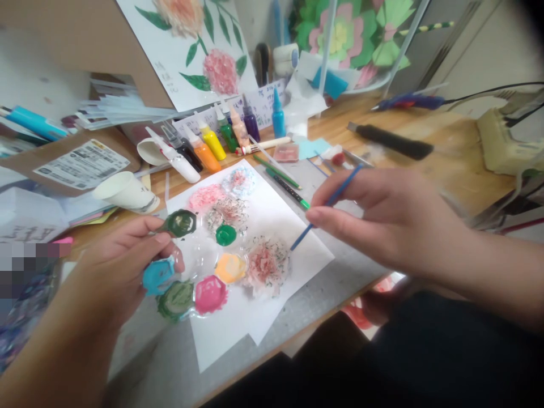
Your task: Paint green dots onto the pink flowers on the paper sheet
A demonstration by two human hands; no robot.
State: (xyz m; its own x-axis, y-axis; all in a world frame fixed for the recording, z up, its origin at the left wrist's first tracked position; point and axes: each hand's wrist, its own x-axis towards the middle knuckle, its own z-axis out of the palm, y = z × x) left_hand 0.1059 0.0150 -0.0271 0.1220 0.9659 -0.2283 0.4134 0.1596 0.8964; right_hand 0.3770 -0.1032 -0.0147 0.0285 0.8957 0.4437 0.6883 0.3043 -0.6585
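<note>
My left hand [123, 260], fingers closed, grips the edge of a clear plastic paint palette [198, 252]. Its wells hold dark green, bright green, blue, olive, pink and pale orange paint. Between thumb and fingertips, my right hand [365, 209] pinches a thin blue stick [300, 238], perhaps a brush; its tip is too blurred to name. That tip is at the right edge of a pink-brown flower of small raised bits [266, 263] on white paper [306, 260]. Other raised flowers, such as a pink one [206, 197], lie farther up the sheet, partly behind the palette.
Paint bottles, including a yellow one [213, 141], stand and lean behind the paper. Pencils [278, 173] lie beside it. A paper cup [125, 190] tilts at left. A black-handled cutter [391, 140] lies at back right. A flower picture [204, 56] leans at the back.
</note>
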